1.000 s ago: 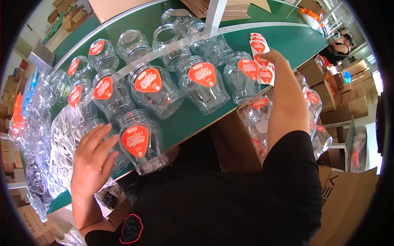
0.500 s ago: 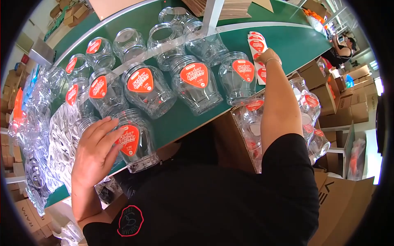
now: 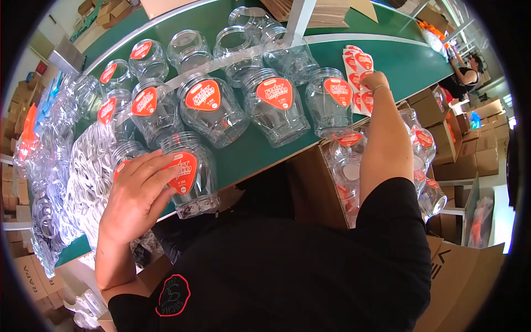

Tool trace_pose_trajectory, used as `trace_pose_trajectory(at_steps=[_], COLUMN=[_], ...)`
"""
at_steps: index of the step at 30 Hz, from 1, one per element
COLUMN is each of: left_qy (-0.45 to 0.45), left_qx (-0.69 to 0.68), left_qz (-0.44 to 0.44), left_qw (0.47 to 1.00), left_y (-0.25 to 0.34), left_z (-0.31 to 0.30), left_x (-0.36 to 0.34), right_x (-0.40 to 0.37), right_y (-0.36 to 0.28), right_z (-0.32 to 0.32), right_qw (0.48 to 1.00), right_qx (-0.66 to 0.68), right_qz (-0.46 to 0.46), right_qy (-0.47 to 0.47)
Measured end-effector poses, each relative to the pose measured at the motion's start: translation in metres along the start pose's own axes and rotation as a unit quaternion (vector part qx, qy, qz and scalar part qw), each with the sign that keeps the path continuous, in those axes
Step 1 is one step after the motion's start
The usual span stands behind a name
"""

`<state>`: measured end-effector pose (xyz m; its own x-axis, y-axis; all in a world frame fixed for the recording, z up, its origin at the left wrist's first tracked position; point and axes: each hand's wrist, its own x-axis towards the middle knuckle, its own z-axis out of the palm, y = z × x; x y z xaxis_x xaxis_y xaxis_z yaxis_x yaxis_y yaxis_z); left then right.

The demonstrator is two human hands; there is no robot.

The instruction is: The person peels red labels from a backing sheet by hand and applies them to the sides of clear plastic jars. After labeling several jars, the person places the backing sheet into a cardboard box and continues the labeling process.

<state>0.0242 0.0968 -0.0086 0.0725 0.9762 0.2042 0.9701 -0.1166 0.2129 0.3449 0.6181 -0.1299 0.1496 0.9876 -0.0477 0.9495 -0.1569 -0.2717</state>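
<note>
Landmark: green flat table (image 3: 243,161). At its near edge, left hand (image 3: 138,193), fingers slightly spread, lies against a clear plastic jar with red-orange label (image 3: 200,182); grip unclear. At its far-right part, right hand (image 3: 376,84), fingers bent, touches red-and-white label strips (image 3: 354,65); pinch not discernible. Below its right edge: brown cardboard box (image 3: 318,191) of jars. Beyond: a person (image 3: 469,74), stacked cartons (image 3: 480,157).

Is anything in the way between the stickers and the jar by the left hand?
Yes. Going straight from the sticker sheets, where the right hand is, to the front jar by the left hand, you meet a nearby jar, then another jar.
</note>
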Motion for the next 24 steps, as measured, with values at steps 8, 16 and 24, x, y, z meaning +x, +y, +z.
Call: trace_pose_trajectory(at_steps=[8,16,24], left_qy=[0.003,-0.003,0.033], left_qx=[-0.008,-0.010,-0.026], left_qz=[0.003,0.010,0.002], left_qw=[1.000,1.000,0.999], left_y=[0.002,0.000,-0.009], left_z=[0.001,0.004,0.011], left_x=[0.002,0.005,-0.009], right_x=[0.010,0.028,0.078], right_y=[0.005,0.012,0.036], right_z=[-0.010,0.005,0.029], right_qw=[0.999,0.999,0.995], right_qx=[0.044,-0.010,-0.032], right_qz=[0.005,-0.048,-0.088], right_qy=[-0.019,-0.013,-0.022])
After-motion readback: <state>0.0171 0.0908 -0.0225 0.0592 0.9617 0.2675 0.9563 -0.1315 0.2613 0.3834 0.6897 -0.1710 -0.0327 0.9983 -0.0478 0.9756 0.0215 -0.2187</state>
